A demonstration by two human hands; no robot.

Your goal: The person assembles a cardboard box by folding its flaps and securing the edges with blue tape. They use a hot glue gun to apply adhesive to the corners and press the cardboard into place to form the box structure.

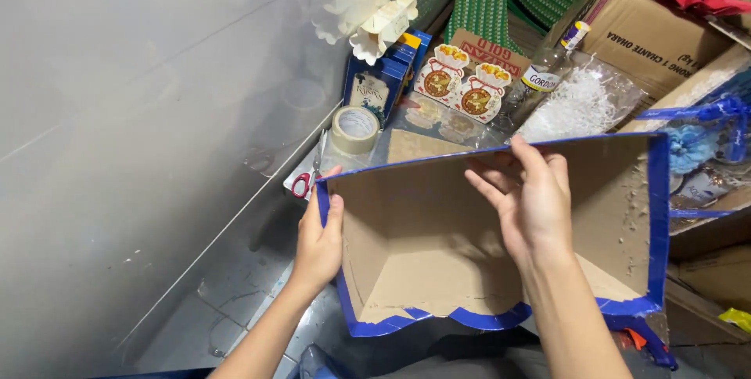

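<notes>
1. Open cardboard box (pixel 438 246), blue-edged, is held tilted just above the table (pixel 235 269), its opening turned toward the camera.
2. Left hand (pixel 319 242): closed on the box's left wall.
3. Right hand (pixel 532 203): placed inside, fingers hooked over the far rim.
4. Red-handled scissors (pixel 307 179) and a tape roll (pixel 354 130) are seen just beyond.
5. Further back: a glass bottle (pixel 540 82), shredded white paper (pixel 575 105), stacked cartons (pixel 649 27).
</notes>
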